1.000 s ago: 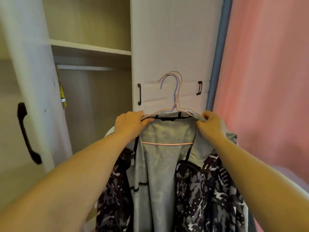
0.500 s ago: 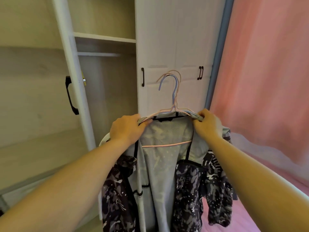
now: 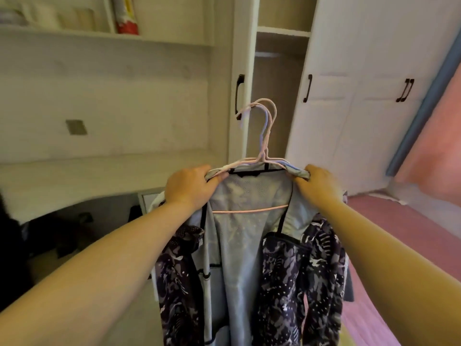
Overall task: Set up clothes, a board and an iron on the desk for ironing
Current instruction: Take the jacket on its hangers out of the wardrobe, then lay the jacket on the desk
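So the jacket [image 3: 239, 245] hangs open on a bunch of hangers [image 3: 264, 136], held up in the air in front of the wardrobe [image 3: 349, 121]. Left hand [image 3: 192, 188] is closed round the jacket's left shoulder, right hand [image 3: 316, 186] clamped on the right shoulder. The counter [image 3: 74, 181] sits off to the jacket's left, lower down.

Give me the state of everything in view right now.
Jacket: on hangers, held up, front open.
Hangers: stacked, hooks free.
Left hand: gripping left shoulder.
Right hand: gripping right shoulder.
Wardrobe: one door open, others shut.
Desk: bare where visible.
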